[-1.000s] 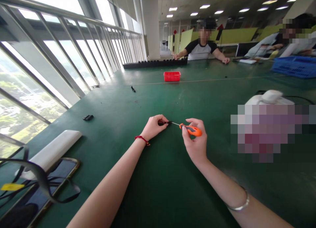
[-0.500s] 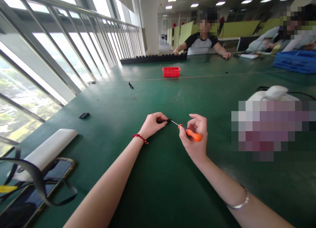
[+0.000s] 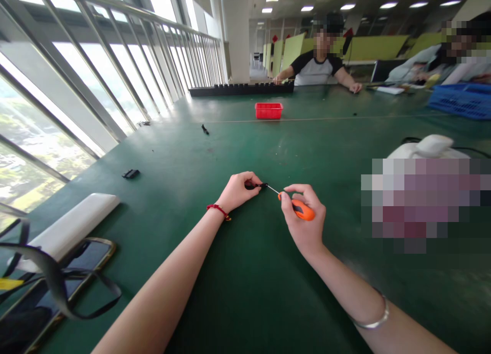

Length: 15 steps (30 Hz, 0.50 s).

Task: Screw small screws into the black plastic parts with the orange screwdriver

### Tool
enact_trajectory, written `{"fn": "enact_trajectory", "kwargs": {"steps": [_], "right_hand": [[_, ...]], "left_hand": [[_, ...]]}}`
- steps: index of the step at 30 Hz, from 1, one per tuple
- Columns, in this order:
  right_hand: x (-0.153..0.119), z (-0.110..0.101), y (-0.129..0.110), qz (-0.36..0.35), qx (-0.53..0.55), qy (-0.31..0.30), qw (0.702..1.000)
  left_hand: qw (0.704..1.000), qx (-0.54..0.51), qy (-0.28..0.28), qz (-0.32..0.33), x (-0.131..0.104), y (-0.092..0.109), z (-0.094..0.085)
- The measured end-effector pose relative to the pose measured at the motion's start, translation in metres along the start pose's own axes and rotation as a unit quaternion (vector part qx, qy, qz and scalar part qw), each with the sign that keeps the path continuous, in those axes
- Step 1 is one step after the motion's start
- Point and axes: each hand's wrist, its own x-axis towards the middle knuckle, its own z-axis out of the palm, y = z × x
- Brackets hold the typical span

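On the green table (image 3: 245,251), my left hand (image 3: 240,191) pinches a small black part (image 3: 262,185) between thumb and fingers. My right hand (image 3: 307,216) is closed round a screwdriver (image 3: 304,209) with an orange and black handle. Its thin metal shaft points left, and the tip meets the right end of the black part. Fingers cover much of the part, so its shape cannot be made out.
A black block (image 3: 131,174), white case (image 3: 72,228), phone (image 3: 92,259) and strap lie left. Ahead are a small black piece (image 3: 205,129), red bin (image 3: 269,111) and long black rack (image 3: 241,89). A blue basket (image 3: 460,101) stands right; people sit beyond.
The fingers of my right hand have curled in closer round the screwdriver handle, which has turned slightly. My left hand still holds the black part. The whole view has shifted a little.
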Motion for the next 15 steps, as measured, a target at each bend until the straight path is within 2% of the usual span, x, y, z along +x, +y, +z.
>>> {"fn": "enact_trajectory", "kwargs": {"steps": [6,12,15], "right_hand": [[0.0008,0.0002,-0.0004,-0.031,0.035,0.02,0.999],[0.0018,-0.0001,0.0003,0.017,0.016,-0.011,1.0],[0.0033,0.0012,0.0009,-0.002,0.044,0.021,0.999]], "left_hand": [[1.0,0.006,0.001,0.009,-0.0006,0.002,-0.0001],[1.0,0.009,-0.016,0.006,-0.0005,0.0042,-0.0012],[1.0,0.011,-0.014,0.005,-0.0004,0.0047,-0.0012]]}}
